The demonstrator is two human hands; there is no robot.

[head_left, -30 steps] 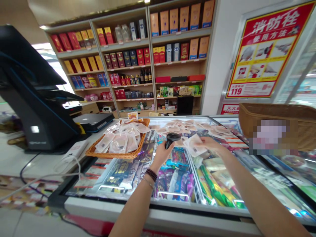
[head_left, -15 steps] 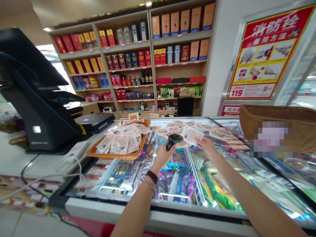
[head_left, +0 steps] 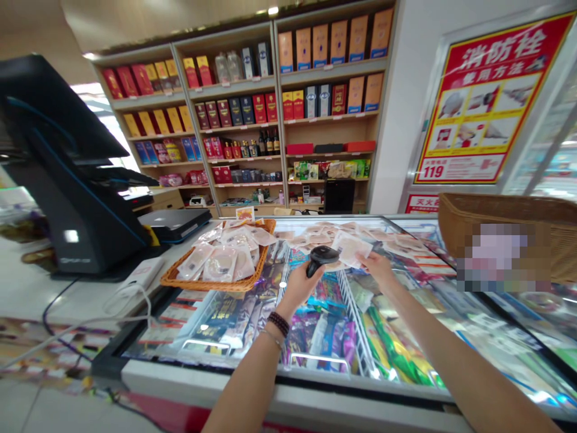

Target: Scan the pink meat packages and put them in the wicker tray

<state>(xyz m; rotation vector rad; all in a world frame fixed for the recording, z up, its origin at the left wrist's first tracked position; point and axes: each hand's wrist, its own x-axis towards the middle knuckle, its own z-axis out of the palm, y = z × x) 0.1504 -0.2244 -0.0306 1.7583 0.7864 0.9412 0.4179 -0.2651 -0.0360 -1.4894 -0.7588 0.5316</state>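
Observation:
My left hand (head_left: 300, 288) is closed around the handle of a black barcode scanner (head_left: 323, 255). The scanner's head points right, toward a flat white packet (head_left: 351, 249). My right hand (head_left: 377, 269) pinches that packet at its lower right edge, holding it above the glass top of the freezer. What the packet holds is hard to make out. Similar packets (head_left: 315, 233) lie spread on the glass behind both hands. To the left, an orange wicker basket (head_left: 216, 285) holds several more clear packets with pale round contents (head_left: 220, 263).
Wrapped ice creams (head_left: 322, 337) show through the freezer glass below my arms. A black checkout terminal (head_left: 90, 204), a flat scale (head_left: 175, 222) and white cables (head_left: 146, 307) stand or lie at left. A large brown basket (head_left: 505, 207) sits at right. Shelves of boxes (head_left: 243, 111) line the back.
The scanner has shifted very slightly to the right and down, closer to the packet. My right hand still pinches the packet in nearly the same place.

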